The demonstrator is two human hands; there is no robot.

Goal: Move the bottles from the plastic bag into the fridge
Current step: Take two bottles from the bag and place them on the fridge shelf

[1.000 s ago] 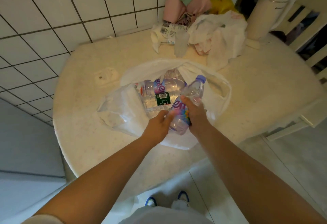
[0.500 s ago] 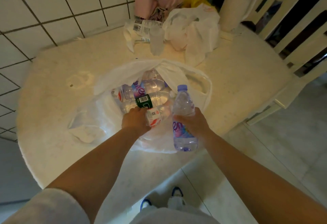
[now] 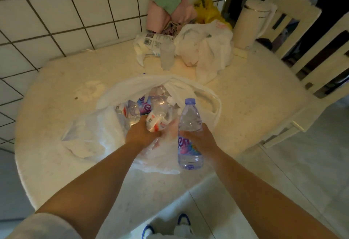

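2 hands work at the near edge of a round table (image 3: 56,87). The right hand (image 3: 202,140) has its fingers curled round a bottle (image 3: 189,135), upright with its purple cap up, held just over the table's near rim and beside the bag (image 3: 132,87). The left hand (image 3: 140,135) reaches into the bag's open mouth and its fingers grip a blurred bottle with a red and white label (image 3: 155,123). More bottles (image 3: 139,106) lie on their sides deeper inside the bag, touching one another. The bag sits toward the near side of the table, its lower fold hanging past the rim. Bare tabletop lies to its left and right. At the far edge, against the tiled wall (image 3: 56,12), stand a cup (image 3: 167,55), crumpled white bags (image 3: 207,46), cloths (image 3: 170,10) and a kettle (image 3: 251,23). 2 chairs (image 3: 309,36) stand close at the right side, with open floor (image 3: 302,172) in front of them.
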